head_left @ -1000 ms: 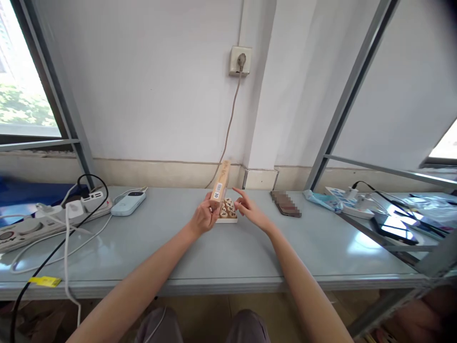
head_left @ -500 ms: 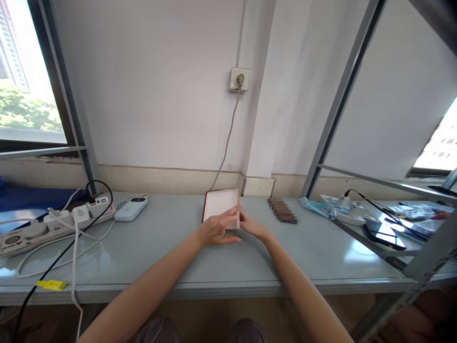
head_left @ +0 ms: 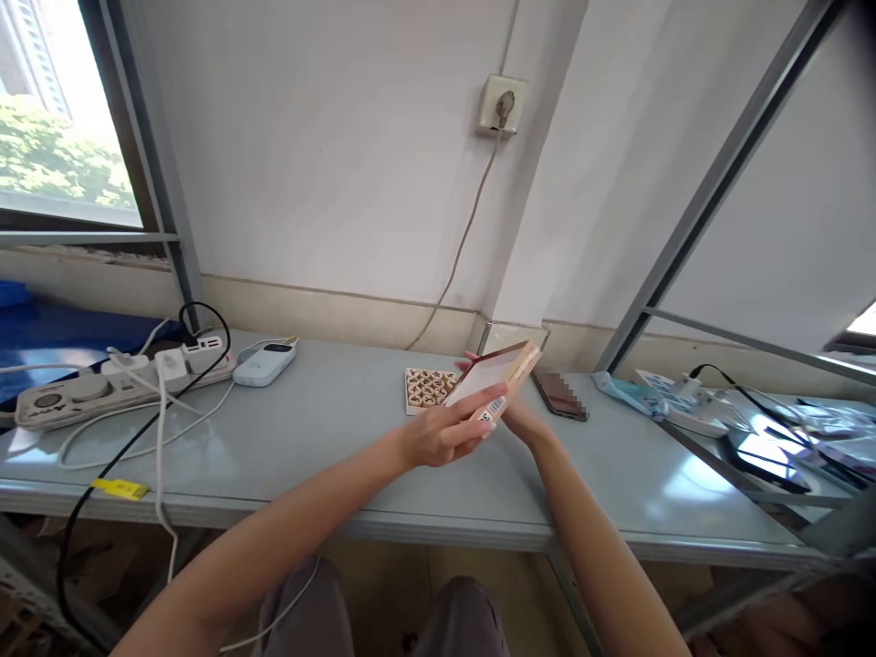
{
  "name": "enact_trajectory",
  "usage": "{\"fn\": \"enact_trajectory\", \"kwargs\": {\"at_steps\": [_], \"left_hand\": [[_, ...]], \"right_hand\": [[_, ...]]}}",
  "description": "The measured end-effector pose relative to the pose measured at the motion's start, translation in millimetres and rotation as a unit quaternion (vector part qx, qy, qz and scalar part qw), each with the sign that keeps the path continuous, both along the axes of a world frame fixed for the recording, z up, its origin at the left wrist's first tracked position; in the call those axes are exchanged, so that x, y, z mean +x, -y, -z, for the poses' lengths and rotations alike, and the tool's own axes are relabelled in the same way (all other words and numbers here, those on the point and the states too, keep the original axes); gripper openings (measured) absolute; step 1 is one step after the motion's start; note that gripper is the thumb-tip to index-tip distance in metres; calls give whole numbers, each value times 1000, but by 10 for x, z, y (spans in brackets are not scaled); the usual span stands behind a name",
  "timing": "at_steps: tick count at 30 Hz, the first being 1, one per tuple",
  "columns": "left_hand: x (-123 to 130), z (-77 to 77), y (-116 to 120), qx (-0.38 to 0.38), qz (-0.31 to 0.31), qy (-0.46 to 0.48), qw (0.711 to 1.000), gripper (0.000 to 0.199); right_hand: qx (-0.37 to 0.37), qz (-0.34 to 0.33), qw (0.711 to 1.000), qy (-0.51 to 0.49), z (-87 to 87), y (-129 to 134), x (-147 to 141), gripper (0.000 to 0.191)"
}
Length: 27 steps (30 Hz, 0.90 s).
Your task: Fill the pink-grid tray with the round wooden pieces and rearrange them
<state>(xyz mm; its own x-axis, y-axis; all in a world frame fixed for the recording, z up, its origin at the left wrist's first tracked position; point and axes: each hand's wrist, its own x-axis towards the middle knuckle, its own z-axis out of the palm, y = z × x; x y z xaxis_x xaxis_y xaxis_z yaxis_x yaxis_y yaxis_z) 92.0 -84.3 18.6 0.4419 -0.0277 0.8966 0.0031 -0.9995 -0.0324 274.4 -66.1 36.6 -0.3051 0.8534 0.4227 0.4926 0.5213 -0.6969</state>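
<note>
A shallow box lid (head_left: 487,374) is tilted up in front of me, its white inside showing and a barcode on its peach-coloured side. My left hand (head_left: 448,432) is closed on the lid's near side. Behind the lid is my right hand (head_left: 521,418), mostly hidden, with a few fingertips showing past the far edge; it also grips the lid. Just left of the lid, an open tray (head_left: 424,412) of round wooden Chinese chess pieces (head_left: 425,387) lies flat on the grey table. The lid covers the tray's right part.
To the right lies a phone (head_left: 559,394), beyond it a light-blue packet (head_left: 626,394). At the left are a white portable device (head_left: 265,364) and a power strip (head_left: 88,392) with tangled cables. Metal frame posts (head_left: 712,210) rise at both sides.
The lid has been lifted and tilted to the right by both hands, uncovering the tray of chess pieces. My view has also shifted and tilted slightly.
</note>
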Motion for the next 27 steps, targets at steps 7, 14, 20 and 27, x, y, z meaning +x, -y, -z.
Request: {"fn": "enact_trajectory", "kwargs": {"at_steps": [7,14,20,27], "left_hand": [[-59,-115,-221,-184,-124,236,946,38],[-149,26,-609,-446,-165,182,860,55],[-93,242,-789,-539,-196,190,797,66],[-154,305,-986,-551,-316,66,769,62]], "right_hand": [[-73,18,996,-51,6,-54,58,43],[-77,134,981,119,49,-89,50,60],[-128,155,961,190,202,-213,42,65],[-14,197,853,484,319,-241,-20,46]]}}
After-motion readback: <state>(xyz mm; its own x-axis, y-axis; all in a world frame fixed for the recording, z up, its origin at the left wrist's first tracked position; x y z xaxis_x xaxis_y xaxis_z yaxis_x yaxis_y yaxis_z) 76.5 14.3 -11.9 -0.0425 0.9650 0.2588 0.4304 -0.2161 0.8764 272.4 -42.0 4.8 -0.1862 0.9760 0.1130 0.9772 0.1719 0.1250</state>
